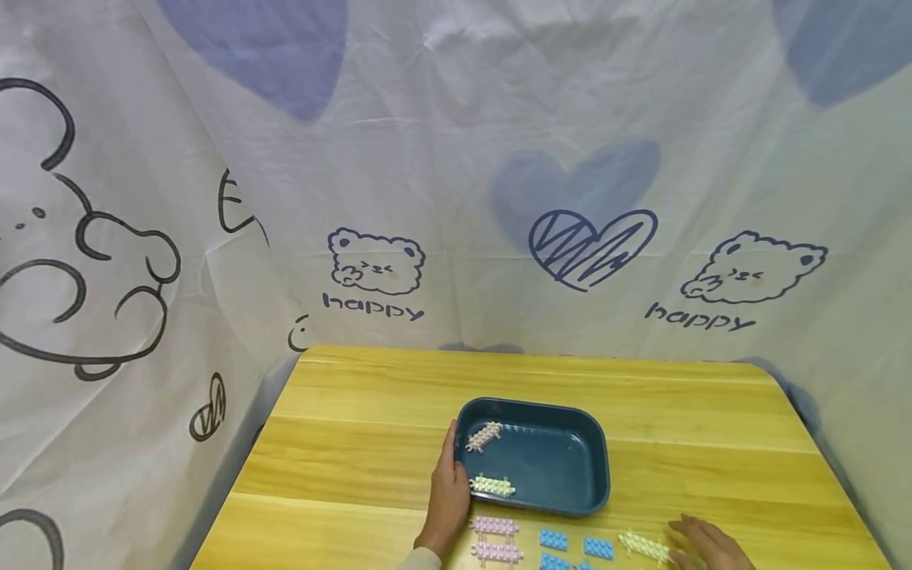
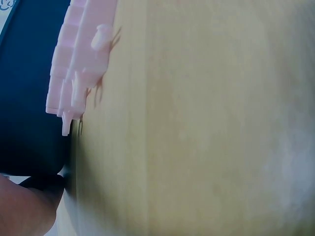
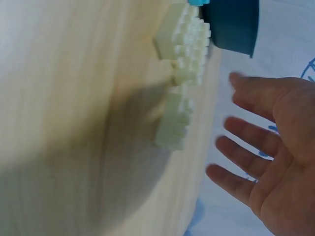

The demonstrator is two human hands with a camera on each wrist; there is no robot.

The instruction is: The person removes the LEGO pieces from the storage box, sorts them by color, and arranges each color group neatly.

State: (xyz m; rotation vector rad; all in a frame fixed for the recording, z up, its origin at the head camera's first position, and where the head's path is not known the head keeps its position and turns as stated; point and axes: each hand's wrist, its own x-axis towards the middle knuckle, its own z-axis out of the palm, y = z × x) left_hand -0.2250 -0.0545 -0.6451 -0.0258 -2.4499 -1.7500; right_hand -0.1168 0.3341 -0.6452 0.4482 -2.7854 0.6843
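Observation:
A dark teal tray (image 1: 549, 457) stands on the table, holding a beige toy brick piece (image 1: 484, 436) and a pale green one (image 1: 492, 485). Along its left outer wall lies my left hand (image 1: 447, 492), fingers extended against the side. At the lower right my right hand (image 1: 712, 545) is beside a pale green brick piece (image 1: 644, 546), fingers spread and nothing held. In the right wrist view, pale green bricks (image 3: 184, 54) lie apart from that hand's fingertips. Pink brick pieces (image 1: 495, 525) lie in front of the tray, one (image 2: 74, 59) large in the left wrist view.
Several blue bricks (image 1: 553, 540) lie between the pink and pale green pieces, near the bottom of the head view. The wooden table (image 1: 356, 427) has a rounded far edge, backed by a printed white curtain (image 1: 456, 317).

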